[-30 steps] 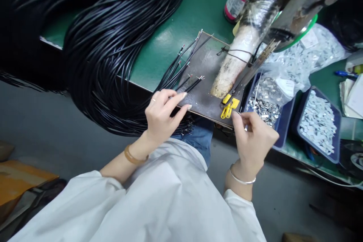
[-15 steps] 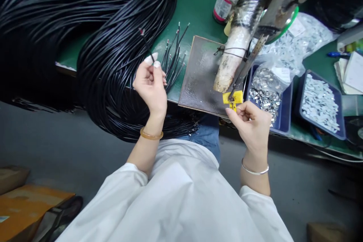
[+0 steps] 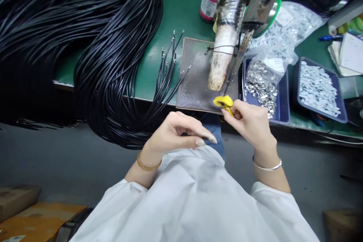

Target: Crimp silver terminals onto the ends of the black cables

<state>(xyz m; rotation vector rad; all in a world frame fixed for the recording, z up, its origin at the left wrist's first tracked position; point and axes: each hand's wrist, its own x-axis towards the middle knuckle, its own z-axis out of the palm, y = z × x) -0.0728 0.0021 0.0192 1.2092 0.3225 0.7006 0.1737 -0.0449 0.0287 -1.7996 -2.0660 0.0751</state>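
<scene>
My left hand [image 3: 184, 132] is over my lap, just off the bench edge, thumb and fingers stretched out with a gap between them and no wire visible in it. Between the thumb and fingertips of my right hand [image 3: 249, 121] is a small yellow piece [image 3: 224, 101], darkened in the middle; its exact kind I cannot make out. It sits at the front edge of a dark square board [image 3: 193, 83], below the tip of a thin worn metal rod [image 3: 239, 58]. Left of the board, black wires [image 3: 167, 72] with bared ends lie fanned out.
A large bundle of black cable [image 3: 121, 45] hangs over the bench edge. A foil-wrapped duct [image 3: 222, 53] reaches down over the board. To the right stand a blue tray of metal pieces [image 3: 285, 102] and a tray of pale pieces [image 3: 319, 90]. A jar [image 3: 208, 2] stands behind.
My left hand has let go of a black wire and moved right and toward my body. My right hand still holds the yellow piece, which has turned. The view has shifted slightly.
</scene>
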